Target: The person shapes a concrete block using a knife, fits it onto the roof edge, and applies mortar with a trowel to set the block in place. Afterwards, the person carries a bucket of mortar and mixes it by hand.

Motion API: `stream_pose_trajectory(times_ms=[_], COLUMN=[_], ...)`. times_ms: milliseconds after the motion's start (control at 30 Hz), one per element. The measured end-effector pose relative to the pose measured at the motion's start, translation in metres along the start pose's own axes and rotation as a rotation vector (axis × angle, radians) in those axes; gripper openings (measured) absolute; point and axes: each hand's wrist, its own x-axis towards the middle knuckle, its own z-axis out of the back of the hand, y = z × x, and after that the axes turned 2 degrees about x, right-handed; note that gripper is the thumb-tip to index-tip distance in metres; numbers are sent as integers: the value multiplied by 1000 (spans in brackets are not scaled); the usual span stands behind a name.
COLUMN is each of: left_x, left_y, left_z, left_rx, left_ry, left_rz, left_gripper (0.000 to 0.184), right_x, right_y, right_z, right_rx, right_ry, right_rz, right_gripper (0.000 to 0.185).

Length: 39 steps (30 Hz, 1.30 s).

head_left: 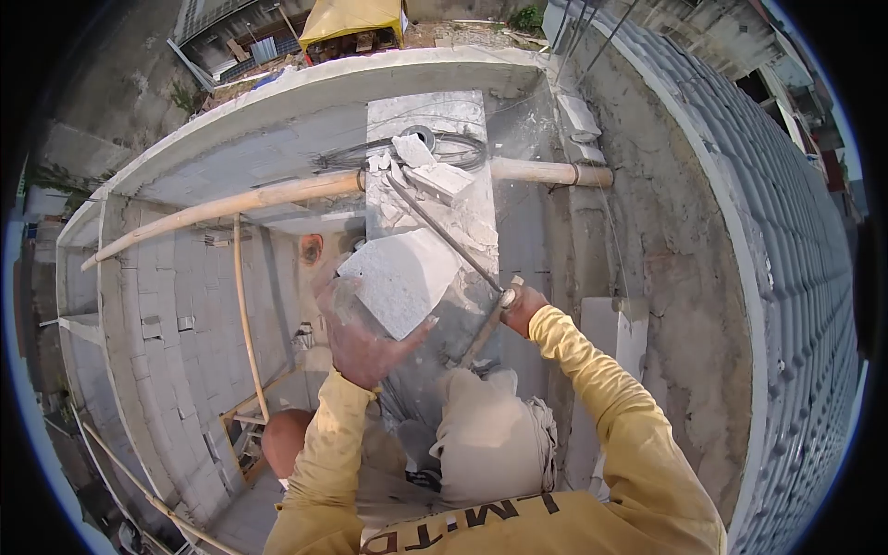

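The pale block (407, 277) sits over the board (384, 116), angular and rough-edged; whether it rests there or is lifted, I can't tell. The left hand (365, 338), at its 7 o'clock, grasps it. At 3 o'clock the right hand (524, 308) is clenched around a wooden handle (485, 335); a dark bar (450, 238) meets it, perhaps part of one tool. Broken chunks (441, 181) lie toward 12 to 1 o'clock, before the coiled wire (467, 151). Some breaking looks done; what is left doesn't show.
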Motion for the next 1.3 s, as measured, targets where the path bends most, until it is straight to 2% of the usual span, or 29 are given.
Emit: stream_pose_trajectory(times_ms=[67, 100, 133, 200, 233, 300, 367, 433, 467, 533, 600, 667, 700, 767, 800, 867, 1000, 1033, 1100, 1167, 1267, 1300], left_x=[-5, -8, -17, -24, -21, -18, -18, -23, -22, -20, -22, -14, -14, -15, -15, -14, -21, -25, -22, -20, -14, -12], left_y=[-7, -1, 8, 12, 11, 8, 5, 9, 15, 19, 13, 5, 3, 6, 6, 6, 15, 12, 12, 11, 7, 6], left_z=[5, -2, -10, -9, -7, -7, -6, -7, -9, -14, -12, -5, -2, -7, -6, -2, -9, -11, -16, -11, -6, -6], left_rx=[149, 149, 33, -75, 1, 68, 56, -21, -97, -107, -126, 65, 132, 1, -2, 24, -104, -199, -292, -93, 20, 18], left_ry=[70, 60, 39, 38, 72, 106, 31, 44, 67, 64, 85, 100, 108, 4, 1, 42, 46, 13, -37, 18, -27, -32], left_rz=[-21, -30, 44, 130, 43, -47, -1, 53, 94, 124, 161, 3, -48, 15, 14, 18, 48, 99, 137, 85, -27, -31], left_gripper=[99, 99, 105, 110, 111, 112, 99, 105, 113, 114, 115, 106, 103, 100, 100, 113, 114, 107, 100, 102, 103, 103], right_x=[-18, -21, -32, -52, -51, -51, -16, 17, 18, 2, -24, -31, -33, -33, -16, 17, 24, 7, -7, -19, -9, 8], right_y=[35, 66, 95, 137, 137, 132, 46, -20, -15, 11, 74, 98, 109, 122, 83, 8, 6, 28, 74, 108, 88, 49], right_z=[24, 53, 78, 105, 102, 95, 26, -19, -14, 22, 70, 80, 82, 88, 58, -2, 6, 17, 51, 73, 57, 28], right_rx=[70, 152, 152, 550, 556, 650, 374, -67, -62, 57, 173, 500, 507, 618, 433, 38, -143, 101, 338, 559, 484, 345], right_ry=[40, -20, -24, -200, -200, -333, -233, 127, 114, 151, 137, -108, -104, -303, -235, -82, 365, 250, 117, -207, -310, -228], right_rz=[-30, 11, 13, 240, 238, 372, 268, -170, -168, -243, -203, 93, 93, 240, 175, 93, -105, -124, -133, 270, 274, 242], right_gripper=[35, 33, 33, 24, 24, 27, 28, 31, 31, 37, 38, 34, 34, 29, 29, 28, 27, 26, 24, 23, 23, 25])
